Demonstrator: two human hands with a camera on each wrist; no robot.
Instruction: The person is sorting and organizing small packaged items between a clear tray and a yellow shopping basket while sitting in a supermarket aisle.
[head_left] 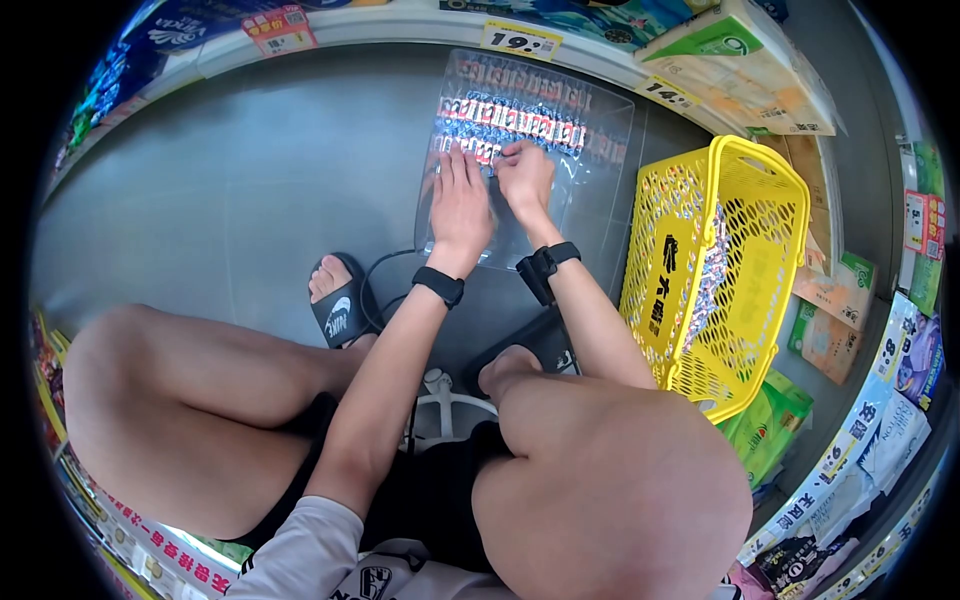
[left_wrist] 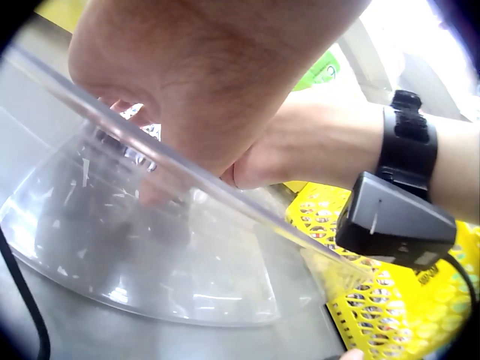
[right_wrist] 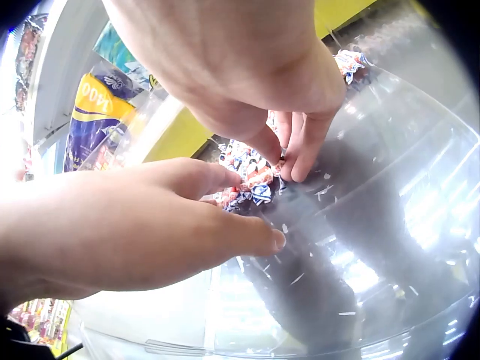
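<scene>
A clear plastic box (head_left: 590, 215) on the grey floor has rows of wrapped candies (head_left: 515, 118) in blue, white and red at its far part. My left hand (head_left: 462, 205) reaches in with fingers mostly straight, fingertips resting on the nearest row. Close beside it, my right hand (head_left: 527, 182) has thumb and fingertips together at the end of that row. In the right wrist view, the right hand (right_wrist: 247, 82) pinches a wrapped candy (right_wrist: 262, 178), with the left hand (right_wrist: 157, 225) alongside. In the left wrist view, the left hand (left_wrist: 187, 82) largely hides the candies.
A yellow basket (head_left: 660, 240) with more wrapped candies stands right of the box. Shelves with price tags (head_left: 520, 41) and tissue packs (head_left: 740, 65) border the floor. My sandalled foot (head_left: 340, 300) and a black cable (head_left: 385, 258) are near the box's left side.
</scene>
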